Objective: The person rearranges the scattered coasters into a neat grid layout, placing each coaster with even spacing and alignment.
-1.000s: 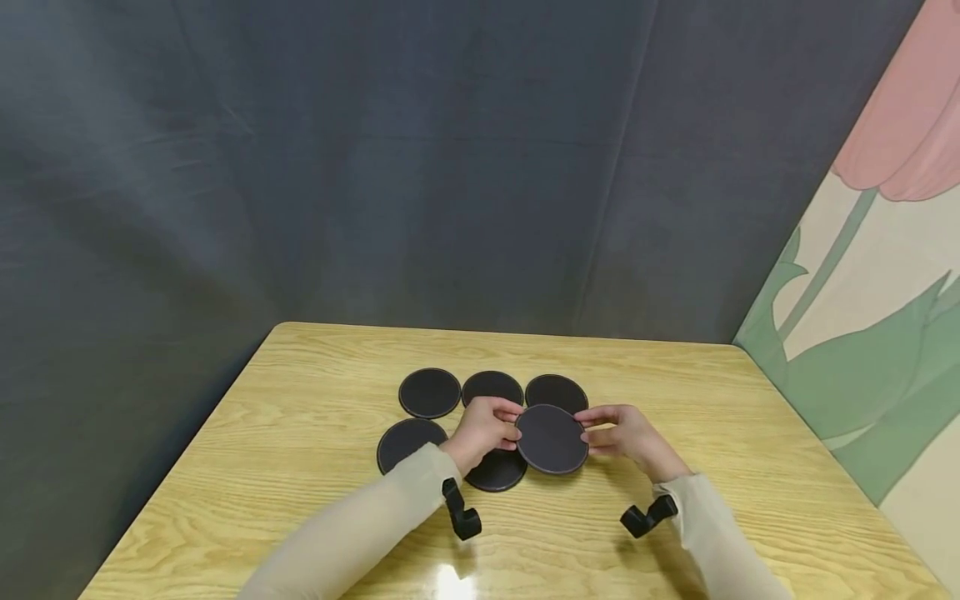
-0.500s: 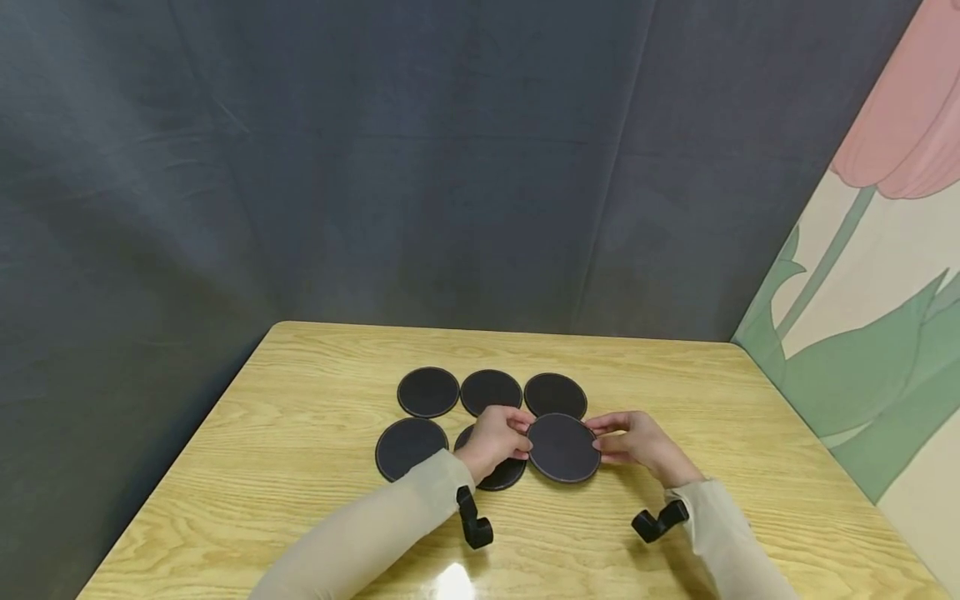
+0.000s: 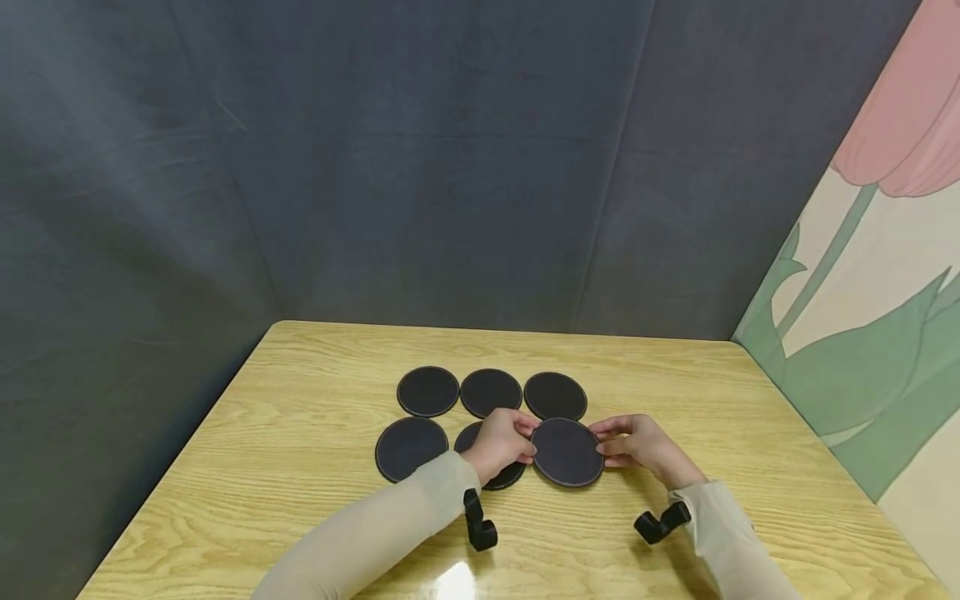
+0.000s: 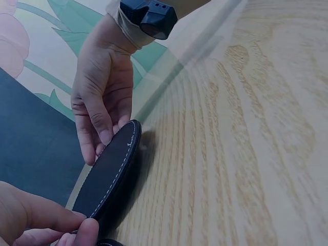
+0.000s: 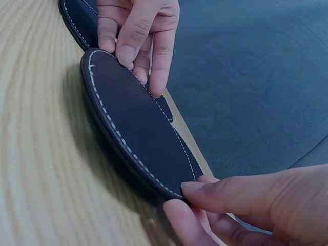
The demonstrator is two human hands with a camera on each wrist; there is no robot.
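Observation:
Between both hands is a round black coaster (image 3: pixel 567 452) with pale stitching round its rim, held just above the table with a shadow beneath it. My left hand (image 3: pixel 502 443) pinches its left edge between thumb and fingers. At the opposite edge my right hand (image 3: pixel 637 446) pinches it the same way, seen close up in the right wrist view with the coaster (image 5: pixel 136 118) tilted. Under my left hand lies another coaster (image 3: pixel 507 477), partly hidden. Behind the held one rests a back-row coaster (image 3: pixel 555 393).
Two more coasters, one at the back left (image 3: pixel 427 392) and one at the back middle (image 3: pixel 491 390), lie flat in a row. A front-left coaster (image 3: pixel 411 450) lies by my left sleeve. The wooden table (image 3: pixel 330 358) ends at a dark curtain (image 3: pixel 450 167).
Both hands have moved right and slightly nearer with the held coaster, uncovering more of the coasters behind and to the left. In the last half second the motion is small.

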